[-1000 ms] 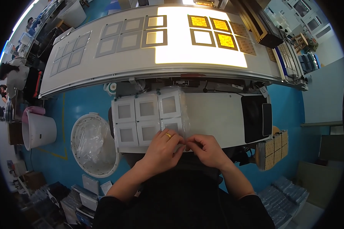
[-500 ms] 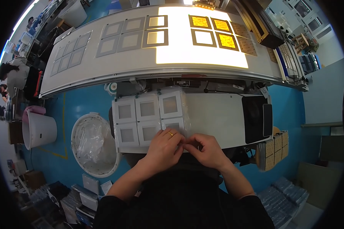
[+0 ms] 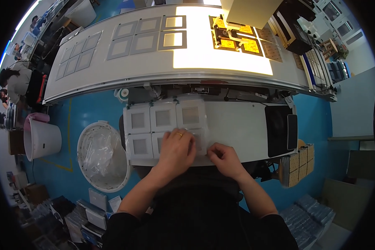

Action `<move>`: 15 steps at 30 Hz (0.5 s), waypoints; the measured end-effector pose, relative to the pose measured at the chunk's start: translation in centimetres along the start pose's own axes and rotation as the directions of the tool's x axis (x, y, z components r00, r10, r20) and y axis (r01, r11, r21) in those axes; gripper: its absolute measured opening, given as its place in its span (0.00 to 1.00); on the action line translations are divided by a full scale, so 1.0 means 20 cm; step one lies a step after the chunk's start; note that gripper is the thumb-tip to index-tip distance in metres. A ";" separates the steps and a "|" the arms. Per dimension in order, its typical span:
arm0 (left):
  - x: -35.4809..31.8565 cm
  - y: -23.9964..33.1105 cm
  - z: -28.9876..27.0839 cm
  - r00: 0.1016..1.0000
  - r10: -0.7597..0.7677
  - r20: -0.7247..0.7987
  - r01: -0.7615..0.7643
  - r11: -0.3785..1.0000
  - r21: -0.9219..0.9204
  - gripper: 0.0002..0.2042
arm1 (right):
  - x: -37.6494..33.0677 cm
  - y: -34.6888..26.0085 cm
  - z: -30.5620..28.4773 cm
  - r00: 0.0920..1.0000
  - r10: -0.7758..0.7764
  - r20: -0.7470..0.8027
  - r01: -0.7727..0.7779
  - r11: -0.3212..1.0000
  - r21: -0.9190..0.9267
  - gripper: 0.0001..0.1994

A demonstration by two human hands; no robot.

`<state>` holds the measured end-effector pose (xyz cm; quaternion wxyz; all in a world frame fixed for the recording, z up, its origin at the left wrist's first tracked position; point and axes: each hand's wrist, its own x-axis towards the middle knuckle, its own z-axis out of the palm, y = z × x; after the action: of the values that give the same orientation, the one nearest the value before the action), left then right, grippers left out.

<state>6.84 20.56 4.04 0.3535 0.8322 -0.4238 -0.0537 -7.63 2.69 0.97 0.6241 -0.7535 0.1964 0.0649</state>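
Several white square frames with grey centres lie in two rows on the white work table [image 3: 241, 129], three in the back row [image 3: 163, 118]. A clear film [image 3: 194, 101] covers them. My left hand [image 3: 177, 152], with a ring on one finger, rests knuckles up on the front-row frames, its fingers curled onto the film. My right hand [image 3: 223, 158] is just to its right at the table's front edge, with its fingertips pinching the film's edge. The frame under my left hand is mostly hidden.
A long conveyor [image 3: 154, 62] with grey and yellow square frames runs behind the table, a machine head [image 3: 250, 12] over the yellow ones. A round white bin with clear plastic [image 3: 100, 154] and a white bucket [image 3: 41, 139] stand left. A black device [image 3: 281, 131] sits at the table's right end.
My left hand has slid a little further onto the front-row frames and my fingertips have drawn slightly apart. The machine head has come over the yellow frames on the conveyor.
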 end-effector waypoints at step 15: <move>0.07 -0.03 0.06 0.992 0.120 0.046 -0.125 0.984 0.123 0.08 | 0.10 -0.03 -0.04 0.974 0.191 0.123 -0.208 0.968 0.143 0.14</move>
<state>7.77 19.09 3.10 0.2950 0.8239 -0.4835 -0.0209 -5.67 1.58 1.00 0.6807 -0.6745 0.2417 0.1527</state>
